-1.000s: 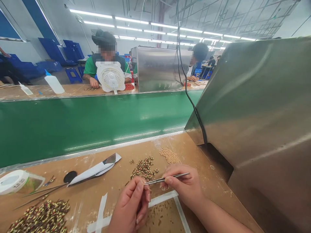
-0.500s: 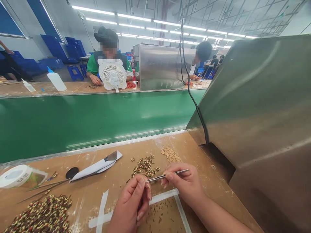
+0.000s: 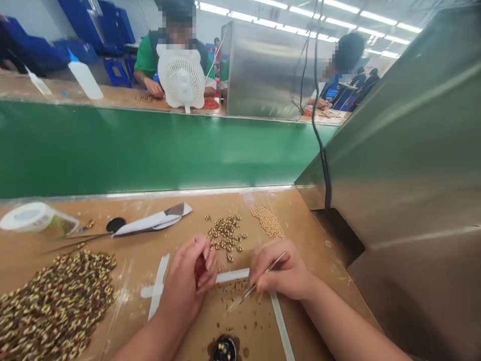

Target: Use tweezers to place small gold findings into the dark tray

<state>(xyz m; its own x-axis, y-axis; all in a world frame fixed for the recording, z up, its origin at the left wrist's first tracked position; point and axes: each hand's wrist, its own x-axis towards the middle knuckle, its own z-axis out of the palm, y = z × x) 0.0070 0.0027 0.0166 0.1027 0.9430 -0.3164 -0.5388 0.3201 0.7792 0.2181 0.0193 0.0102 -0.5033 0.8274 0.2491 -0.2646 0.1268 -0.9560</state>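
Observation:
My right hand grips metal tweezers, whose blurred tips slant down to the left over a taped-off patch of tabletop. My left hand is closed, thumb against curled fingers; whatever it pinches is hidden. Beyond the hands lies a small heap of dark and yellow pieces with red spots, and right of it a heap of tiny beige beads. At the bottom edge stands a small black cup with some pale bits in it. A far bigger heap of similar pieces spreads on the left.
A lidded plastic tub, a black disc and a white wrapped bundle lie at the back left. A big metal housing and a black cable bound the right. Past the green belt, co-workers sit behind a white fan and another housing.
The view has tipped downward, bringing the black cup into sight. My hands have moved apart, and the tweezers have left my left fingers, their tips swinging down toward the taped patch.

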